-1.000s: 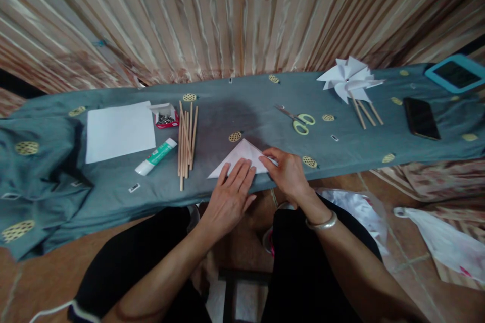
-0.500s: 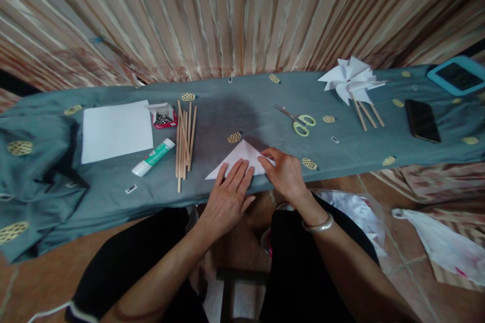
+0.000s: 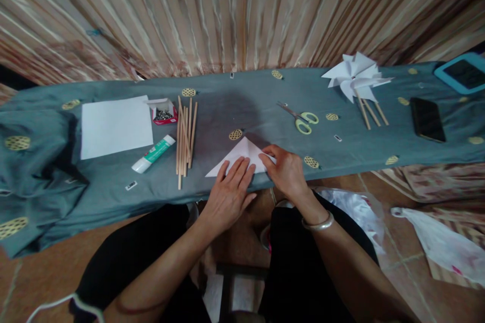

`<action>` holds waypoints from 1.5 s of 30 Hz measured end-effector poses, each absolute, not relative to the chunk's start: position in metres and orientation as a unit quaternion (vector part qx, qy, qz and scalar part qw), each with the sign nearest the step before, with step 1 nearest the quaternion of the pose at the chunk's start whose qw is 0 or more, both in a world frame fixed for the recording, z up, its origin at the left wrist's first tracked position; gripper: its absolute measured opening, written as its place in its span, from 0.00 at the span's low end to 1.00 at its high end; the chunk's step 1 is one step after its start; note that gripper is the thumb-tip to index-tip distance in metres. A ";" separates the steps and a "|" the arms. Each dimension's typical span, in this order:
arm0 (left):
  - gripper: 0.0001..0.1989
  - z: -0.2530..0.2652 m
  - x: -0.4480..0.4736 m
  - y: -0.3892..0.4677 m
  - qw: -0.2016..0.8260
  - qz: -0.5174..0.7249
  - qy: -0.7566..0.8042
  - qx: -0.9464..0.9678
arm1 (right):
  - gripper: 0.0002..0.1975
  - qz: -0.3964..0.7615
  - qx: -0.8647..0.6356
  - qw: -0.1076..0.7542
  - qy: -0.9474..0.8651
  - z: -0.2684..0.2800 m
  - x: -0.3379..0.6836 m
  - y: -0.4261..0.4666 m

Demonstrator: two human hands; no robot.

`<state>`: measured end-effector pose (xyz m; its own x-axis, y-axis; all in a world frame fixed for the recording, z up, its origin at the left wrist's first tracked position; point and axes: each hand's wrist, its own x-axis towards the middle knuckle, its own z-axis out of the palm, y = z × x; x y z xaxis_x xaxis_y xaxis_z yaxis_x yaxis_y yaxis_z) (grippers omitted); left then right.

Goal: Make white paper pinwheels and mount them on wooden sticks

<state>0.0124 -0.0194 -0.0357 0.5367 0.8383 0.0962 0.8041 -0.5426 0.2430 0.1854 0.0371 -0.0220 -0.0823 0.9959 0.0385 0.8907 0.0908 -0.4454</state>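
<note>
— The white paper triangle (image 3: 242, 156) lay flat at the frame's centre, apex up, on the table's (image 3: 341, 151) near edge.

— Left hand (image 3: 229, 194) pressed it flat, fingers spread; right hand (image 3: 286, 171) pinned the right corner. Wooden sticks (image 3: 185, 133) lay left, scissors (image 3: 301, 120) upper right.

**What is hiding from view**

The left hand (image 3: 228, 193) and right hand (image 3: 286, 170) are covering the near edge of the folded paper (image 3: 240, 154). The tablet (image 3: 463, 72) is running off the picture's right edge. The contents of the small box (image 3: 163, 111) are showing too small to identify.
</note>
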 end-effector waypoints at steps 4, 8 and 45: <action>0.30 -0.036 0.013 -0.020 0.089 0.100 0.473 0.871 | 0.09 0.143 -0.656 0.164 -0.723 -0.022 0.185 0.037; 0.29 -0.036 0.013 -0.020 0.090 0.102 0.474 0.870 | 0.09 0.130 -0.651 0.159 -0.731 -0.022 0.184 0.037; 0.29 -0.035 0.014 -0.021 0.087 0.093 0.472 0.872 | 0.23 0.039 -0.525 0.090 -0.845 -0.025 0.170 0.046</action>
<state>0.0135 -0.0209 -0.0349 0.5362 0.8402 0.0803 0.8076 -0.5384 0.2406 0.1695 0.0465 -0.0245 -0.4318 0.8951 0.1113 0.8812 0.4449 -0.1595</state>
